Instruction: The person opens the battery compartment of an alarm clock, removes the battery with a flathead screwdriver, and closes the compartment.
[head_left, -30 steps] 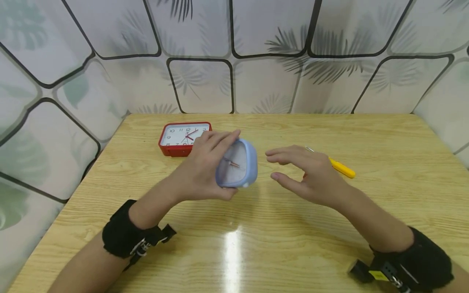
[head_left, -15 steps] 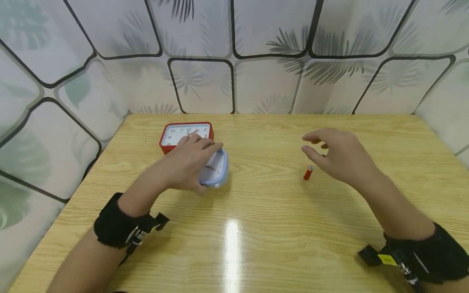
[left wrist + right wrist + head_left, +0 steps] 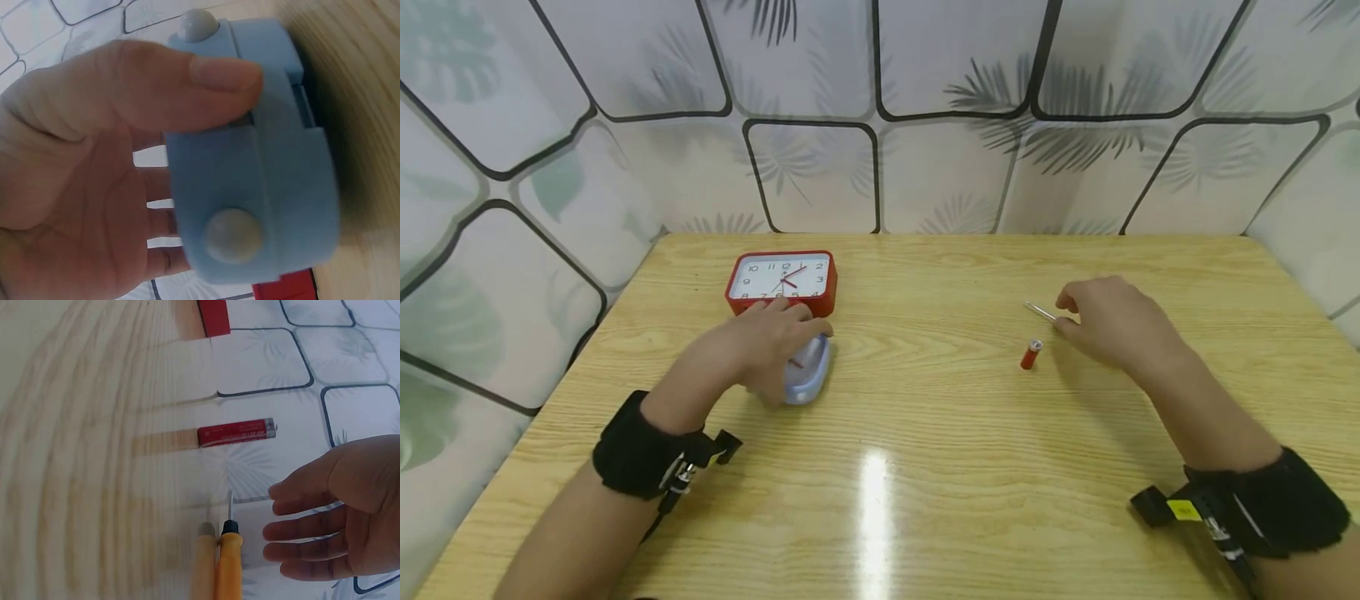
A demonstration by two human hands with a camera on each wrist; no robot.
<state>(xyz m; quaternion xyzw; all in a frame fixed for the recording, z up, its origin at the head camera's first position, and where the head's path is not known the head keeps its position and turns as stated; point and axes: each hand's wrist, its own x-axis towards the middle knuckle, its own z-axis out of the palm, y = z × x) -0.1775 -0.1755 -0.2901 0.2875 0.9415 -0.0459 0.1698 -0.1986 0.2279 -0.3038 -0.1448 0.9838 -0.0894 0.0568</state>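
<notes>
Head view: a wall (image 3: 820, 58) with a leaf pattern rises behind a wide wooden table (image 3: 955, 433). The person's right hand (image 3: 1120, 325) hangs over the table's right half, fingers loosely bent with small gaps between them, pinching nothing. The left hand (image 3: 763, 346) is clamped on a clock, thumb across one side and fingers along the other. A red clock (image 3: 797, 275) lies face up just beyond those fingers. The blue clock (image 3: 808, 371) in the left hand sits low and tilted, nearer me than the red one; I can't tell whether it touches the table. A yellow-handled screwdriver (image 3: 230, 565) lies under the right hand, untouched. Near its shaft, a small red battery (image 3: 1031, 354) stands upright.
</notes>
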